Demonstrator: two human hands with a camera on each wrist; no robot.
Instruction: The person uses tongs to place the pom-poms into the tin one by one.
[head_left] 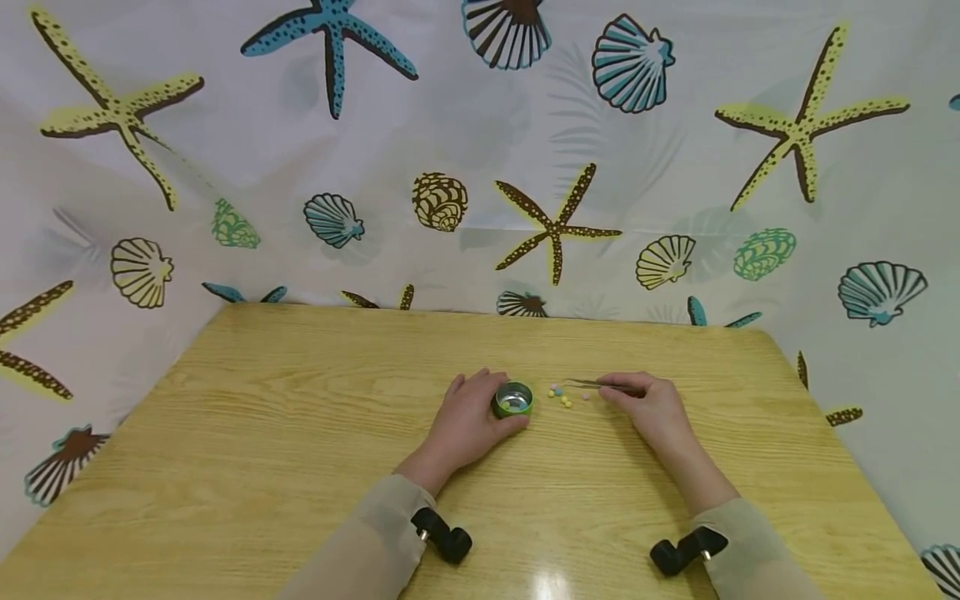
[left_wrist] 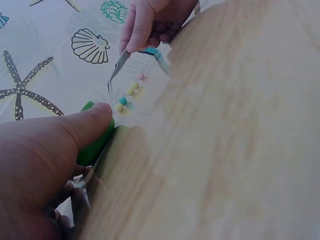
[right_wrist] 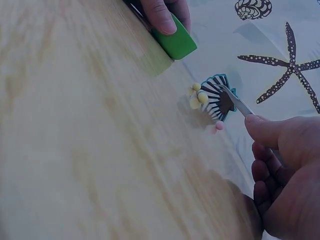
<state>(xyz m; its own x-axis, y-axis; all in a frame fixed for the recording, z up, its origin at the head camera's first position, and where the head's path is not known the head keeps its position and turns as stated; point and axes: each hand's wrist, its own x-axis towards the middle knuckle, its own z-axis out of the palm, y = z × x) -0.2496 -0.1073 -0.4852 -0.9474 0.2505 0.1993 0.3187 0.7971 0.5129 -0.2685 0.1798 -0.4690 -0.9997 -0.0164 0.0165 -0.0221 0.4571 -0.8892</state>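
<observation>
My left hand [head_left: 471, 423] curls round a small round tin [head_left: 514, 414], green outside and silvery inside, standing on the table. A few coloured balls show at the tin's bottom. Between thumb and fingers my right hand [head_left: 654, 410] pinches thin metal tweezers [right_wrist: 241, 105], their bent tips pointing left. Several small balls [head_left: 566, 403] in yellow, blue and pink lie between the tin and the right hand. In the left wrist view the tweezer tips hang close over them, with no ball between. A single pink ball [right_wrist: 219, 125] sits apart, nearer the right hand.
The wood-grain table [head_left: 300, 467] stretches out on both sides of the hands. Behind it and along its sides hangs a white cloth [head_left: 390, 150] printed with starfish and shells. Both sleeves carry a black wrist mount [head_left: 442, 536].
</observation>
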